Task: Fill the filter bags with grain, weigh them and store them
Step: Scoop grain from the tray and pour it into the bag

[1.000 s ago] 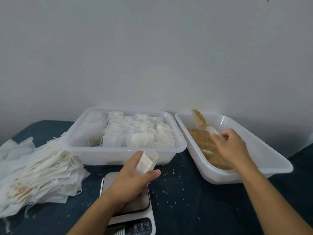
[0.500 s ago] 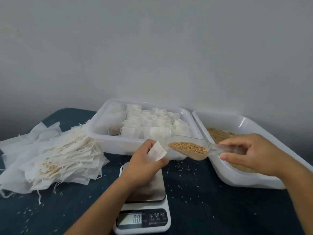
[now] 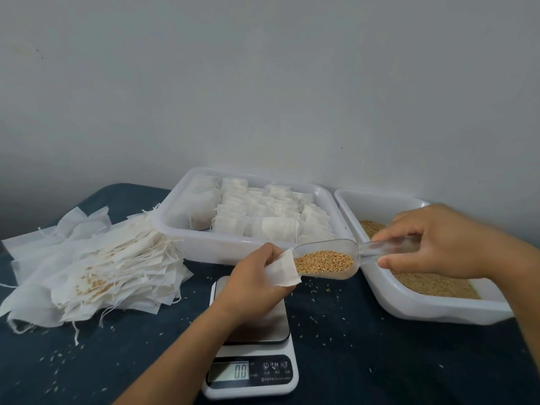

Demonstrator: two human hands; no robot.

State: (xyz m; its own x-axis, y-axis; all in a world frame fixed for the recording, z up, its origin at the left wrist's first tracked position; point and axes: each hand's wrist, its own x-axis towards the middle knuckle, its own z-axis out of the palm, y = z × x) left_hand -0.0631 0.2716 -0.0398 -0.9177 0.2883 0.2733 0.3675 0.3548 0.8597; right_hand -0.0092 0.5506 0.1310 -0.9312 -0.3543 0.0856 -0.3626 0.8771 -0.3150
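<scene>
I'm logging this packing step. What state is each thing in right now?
filter bag: open, held by the left hand above the scale
scoop: loaded with grain, held by the right hand, tip at the bag's mouth
scale: on, reads 0.0, platform bare
left tray: packed with filled bags
right tray: partly filled with grain
empty bags: piled loose
</scene>
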